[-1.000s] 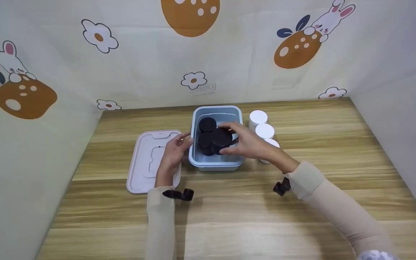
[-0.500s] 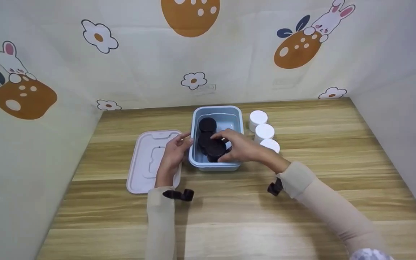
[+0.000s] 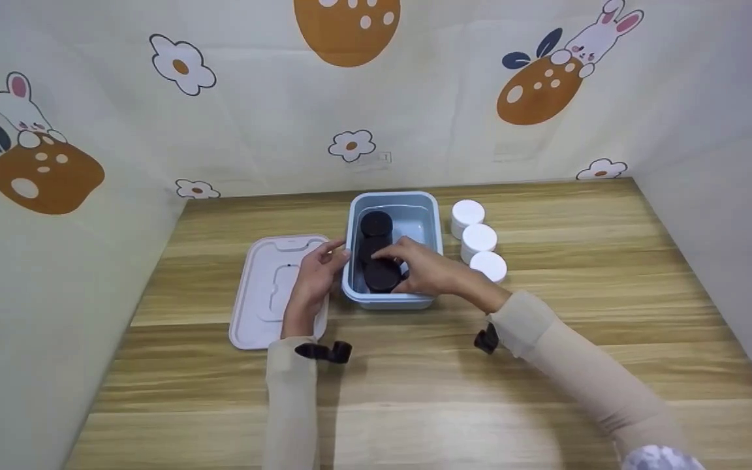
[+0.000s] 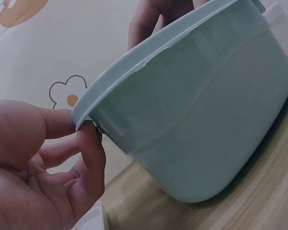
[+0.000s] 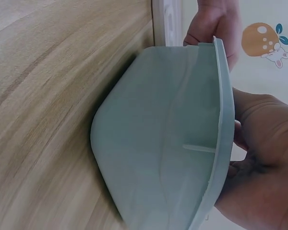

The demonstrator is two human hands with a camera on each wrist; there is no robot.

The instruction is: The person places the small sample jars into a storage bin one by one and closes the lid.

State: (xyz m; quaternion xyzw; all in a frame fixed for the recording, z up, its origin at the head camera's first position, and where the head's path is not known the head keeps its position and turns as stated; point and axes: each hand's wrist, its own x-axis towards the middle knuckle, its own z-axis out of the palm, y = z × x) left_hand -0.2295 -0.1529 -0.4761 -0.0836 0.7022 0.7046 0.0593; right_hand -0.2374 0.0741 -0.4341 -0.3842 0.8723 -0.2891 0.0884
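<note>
A light blue plastic bin (image 3: pixel 392 297) stands on the wooden table with black round jars inside along its left side. My right hand (image 3: pixel 427 267) reaches over the right wall and grips the nearest black jar (image 3: pixel 382 275) low in the bin, thumb at its near side. Behind it are a second black jar (image 3: pixel 369 249), partly covered by my fingers, and a third one (image 3: pixel 376 224) at the back. My left hand (image 3: pixel 315 277) pinches the bin's left rim; in the left wrist view the thumb lies above the rim and a finger beneath. The right wrist view hides the jars behind the bin wall (image 5: pixel 153 129).
A white lid (image 3: pixel 255 294) lies flat left of the bin, partly under my left hand. To the bin's right three white jars (image 3: pixel 479 238) stand in a row close to its wall. A patterned curtain (image 3: pixel 252 130) rises behind the table.
My right hand has lowered the black jar and moved it nearer and left, to the front end of the black row. The left hand has stayed on the rim.
</note>
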